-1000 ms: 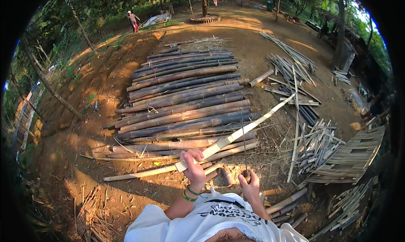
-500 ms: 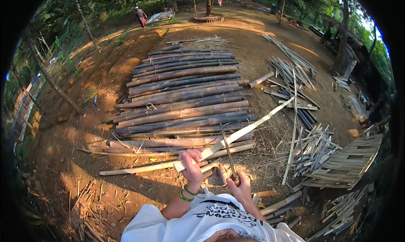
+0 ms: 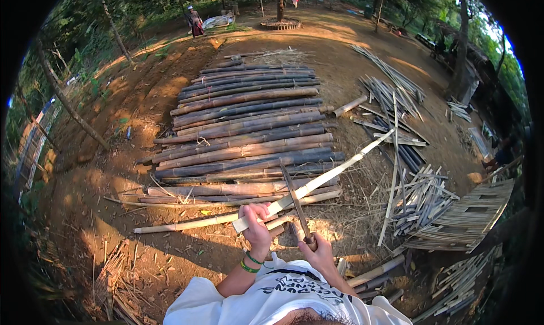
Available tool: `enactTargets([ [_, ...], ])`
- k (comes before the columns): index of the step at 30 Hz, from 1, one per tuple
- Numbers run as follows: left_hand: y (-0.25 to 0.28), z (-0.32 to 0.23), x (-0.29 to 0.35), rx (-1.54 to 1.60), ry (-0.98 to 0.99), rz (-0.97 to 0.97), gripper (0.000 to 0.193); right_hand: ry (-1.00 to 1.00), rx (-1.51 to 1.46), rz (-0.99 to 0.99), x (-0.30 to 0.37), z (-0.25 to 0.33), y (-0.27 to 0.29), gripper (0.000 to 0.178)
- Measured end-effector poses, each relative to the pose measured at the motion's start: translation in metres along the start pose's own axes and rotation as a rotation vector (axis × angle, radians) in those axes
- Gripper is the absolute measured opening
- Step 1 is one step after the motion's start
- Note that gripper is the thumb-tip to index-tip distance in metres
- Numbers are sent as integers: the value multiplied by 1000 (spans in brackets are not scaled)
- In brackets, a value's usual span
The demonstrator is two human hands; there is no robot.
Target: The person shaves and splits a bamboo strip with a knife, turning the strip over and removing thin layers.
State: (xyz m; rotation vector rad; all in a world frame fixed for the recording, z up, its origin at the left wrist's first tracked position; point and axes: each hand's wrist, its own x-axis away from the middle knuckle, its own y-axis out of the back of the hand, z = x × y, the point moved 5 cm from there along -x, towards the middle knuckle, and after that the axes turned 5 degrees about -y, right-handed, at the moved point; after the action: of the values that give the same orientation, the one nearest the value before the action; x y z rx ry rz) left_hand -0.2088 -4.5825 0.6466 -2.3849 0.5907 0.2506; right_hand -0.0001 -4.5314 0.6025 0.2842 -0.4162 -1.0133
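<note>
In my left hand [image 3: 256, 227] is the near end of a long, pale split bamboo strip [image 3: 331, 175], fingers wrapped round it. The strip slants up and away to the right. My right hand [image 3: 321, 253] grips the wooden handle [image 3: 310, 243] of a machete [image 3: 295, 202]. Its long dark blade crosses the strip a little beyond my left hand, tip toward the upper left. Whether the edge bites into the strip, I cannot tell. Green and yellow bands circle my left wrist.
Beyond my hands, whole bamboo poles [image 3: 249, 121] lie side by side on bare soil. Cut strips [image 3: 422, 203] and a slatted bamboo panel [image 3: 464, 220] are at the right. Shavings [image 3: 113, 277] heap at the lower left. Far off, a person [image 3: 195, 22] stands near a white covered pile [image 3: 219, 21].
My right hand has shifted slightly left, and the machete's tip has swung left and lower. The strip has barely moved. The distant person has come a little nearer.
</note>
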Motion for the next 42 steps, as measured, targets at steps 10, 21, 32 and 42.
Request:
enactTargets([
  [10,3,5,16,-96,225,-100,44,143,127,22,13,39,-2,45],
  [21,46,29,21,93,574,-281,25,386,680,194,-7,113,4,73],
  [32,58,41,28,10,546,-287,25,1571,561,-1307,54,366,217,93],
  [42,57,38,30,1,534,-272,29,1057,566,-387,-6,279,130,97],
])
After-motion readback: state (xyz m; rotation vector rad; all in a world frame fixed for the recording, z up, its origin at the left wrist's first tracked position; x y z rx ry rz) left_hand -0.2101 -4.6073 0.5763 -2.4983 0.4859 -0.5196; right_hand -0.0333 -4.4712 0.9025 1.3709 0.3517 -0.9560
